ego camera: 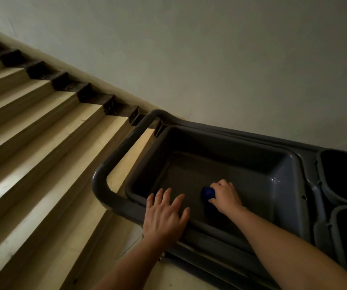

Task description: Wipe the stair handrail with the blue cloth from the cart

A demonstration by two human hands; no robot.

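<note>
A grey plastic cart (281,185) stands against the wall at the foot of the stairs, with a deep tray on top. The blue cloth (207,194) lies bunched in the tray's near part. My right hand (226,195) is down inside the tray, its fingers closed around the cloth. My left hand (165,216) rests flat on the tray's near rim, fingers spread, holding nothing. No stair handrail shows in this view.
The cart's looped grey push handle (114,162) sticks out toward the stairs. Beige steps (32,126) with dark side blocks rise to the upper left. Two dark bins (346,174) sit in the cart's right end. A plain wall fills the upper right.
</note>
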